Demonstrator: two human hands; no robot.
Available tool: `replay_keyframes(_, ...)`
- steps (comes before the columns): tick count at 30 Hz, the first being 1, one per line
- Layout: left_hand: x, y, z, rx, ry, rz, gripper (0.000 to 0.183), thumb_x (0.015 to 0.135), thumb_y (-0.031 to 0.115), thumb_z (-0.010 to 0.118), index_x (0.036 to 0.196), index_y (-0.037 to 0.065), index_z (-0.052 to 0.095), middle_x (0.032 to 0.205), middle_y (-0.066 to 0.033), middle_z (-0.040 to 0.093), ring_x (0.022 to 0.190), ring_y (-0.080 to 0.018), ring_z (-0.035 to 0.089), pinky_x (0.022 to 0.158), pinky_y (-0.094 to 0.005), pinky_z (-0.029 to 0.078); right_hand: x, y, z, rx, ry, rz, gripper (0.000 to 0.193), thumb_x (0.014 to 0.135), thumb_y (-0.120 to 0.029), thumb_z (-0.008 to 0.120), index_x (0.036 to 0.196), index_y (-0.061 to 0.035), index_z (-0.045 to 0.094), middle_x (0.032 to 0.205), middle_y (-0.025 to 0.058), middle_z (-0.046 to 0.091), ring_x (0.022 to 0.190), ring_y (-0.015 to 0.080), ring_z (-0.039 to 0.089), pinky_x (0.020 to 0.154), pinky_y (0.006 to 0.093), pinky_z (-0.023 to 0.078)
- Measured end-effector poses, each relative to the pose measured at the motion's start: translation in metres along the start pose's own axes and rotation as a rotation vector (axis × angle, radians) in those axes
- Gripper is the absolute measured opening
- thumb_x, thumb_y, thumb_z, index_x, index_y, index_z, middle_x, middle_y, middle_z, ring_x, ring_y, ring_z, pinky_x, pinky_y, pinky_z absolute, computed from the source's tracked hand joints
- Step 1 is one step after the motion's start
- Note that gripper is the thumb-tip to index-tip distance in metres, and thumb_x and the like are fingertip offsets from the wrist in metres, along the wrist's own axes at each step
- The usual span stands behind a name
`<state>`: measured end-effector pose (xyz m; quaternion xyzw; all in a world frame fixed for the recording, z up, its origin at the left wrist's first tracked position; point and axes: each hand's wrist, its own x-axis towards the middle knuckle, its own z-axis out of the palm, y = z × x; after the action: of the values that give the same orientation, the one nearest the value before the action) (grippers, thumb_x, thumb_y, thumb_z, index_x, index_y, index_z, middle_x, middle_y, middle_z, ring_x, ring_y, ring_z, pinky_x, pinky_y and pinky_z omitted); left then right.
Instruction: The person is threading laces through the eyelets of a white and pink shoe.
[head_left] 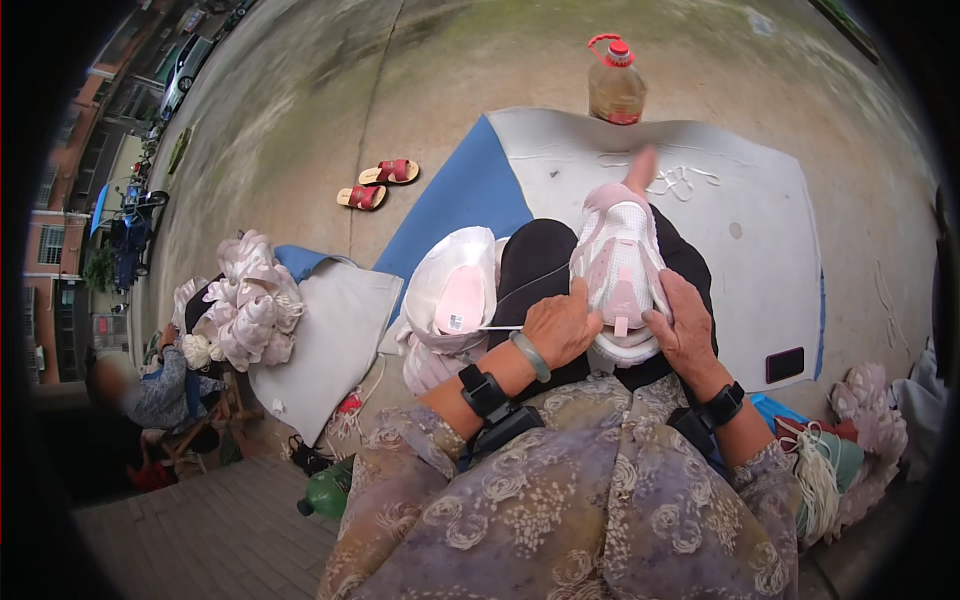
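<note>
Head view: a pink-and-white sneaker [622, 265] lies sole-down on the person's lap, toe pointing away. The right hand [688, 328] is clamped on its right side near the heel; the left hand [560, 325] pinches a thin white lace [520, 290] at the shoe's left edge, fingers closed on it. This looks like the lacing step, with the shoe steadied and the lace drawn taut. Feeding the lace tip through an eyelet would call for a firm hold on the shoe and a fine pinch. A second sneaker [455, 290] rests just beside the left knee.
</note>
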<state>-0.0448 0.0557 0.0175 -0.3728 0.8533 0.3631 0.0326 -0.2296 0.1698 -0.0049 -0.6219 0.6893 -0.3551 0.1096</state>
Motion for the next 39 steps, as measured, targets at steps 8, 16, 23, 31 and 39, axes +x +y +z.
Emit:
replay_keyframes(8,0.01,-0.01,0.001,-0.104,-0.004,0.039,0.039,0.079,0.024,0.046,0.097,-0.01,0.036,0.067,-0.0294,0.057,0.066,-0.0443,0.058,0.064,-0.0514,0.045,0.007,0.009,0.013,-0.013,0.014,0.036,0.041,0.085,-0.022,0.054,0.116,0.0041,0.047,0.111,0.0202,0.052,0.098,0.0361,0.052,0.084,0.0394,0.044)
replay_keyframes(16,0.018,-0.024,0.017,-0.109,-0.165,0.165,0.038,0.082,0.02,0.042,0.1,-0.012,0.033,0.065,-0.0307,0.052,0.066,-0.0469,0.054,0.06,-0.0477,0.044,-0.009,0.028,0.017,0.023,-0.022,-0.003,0.04,0.085,-0.023,0.053,0.115,0.0028,0.048,0.109,0.0195,0.053,0.097,0.0351,0.052,0.083,0.0404,0.044)
replay_keyframes(23,0.018,-0.015,-0.001,-0.197,-0.317,-0.01,0.043,0.082,0.019,0.046,0.117,-0.002,0.035,0.059,-0.0149,0.056,0.039,-0.0219,0.053,0.037,-0.0325,0.043,-0.004,0.03,0.014,0.049,-0.07,-0.081,0.044,0.082,-0.042,0.054,0.098,-0.0007,0.051,0.092,0.0156,0.053,0.086,0.0311,0.054,0.074,0.0381,0.045)
replay_keyframes(31,0.004,-0.026,-0.007,-0.352,-0.091,0.126,0.037,0.08,0.008,0.058,0.115,-0.003,0.054,0.07,-0.0054,0.061,0.056,-0.0105,0.056,0.053,-0.0252,0.046,-0.093,0.093,-0.066,-0.176,0.162,0.304,0.013,0.079,-0.023,0.06,0.086,-0.0119,0.057,0.075,0.0058,0.054,0.076,0.0262,0.056,0.067,0.0394,0.044)
replay_keyframes(39,0.008,-0.077,-0.039,-0.491,0.197,0.014,0.017,0.087,0.009,0.055,0.097,-0.002,0.062,0.071,-0.0027,0.057,0.056,-0.0062,0.051,0.053,-0.0198,0.043,-0.278,0.136,-0.201,-0.785,0.169,0.765,0.006,0.07,-0.013,0.062,0.073,-0.0091,0.059,0.074,0.0093,0.055,0.072,0.03,0.055,0.062,0.043,0.042)
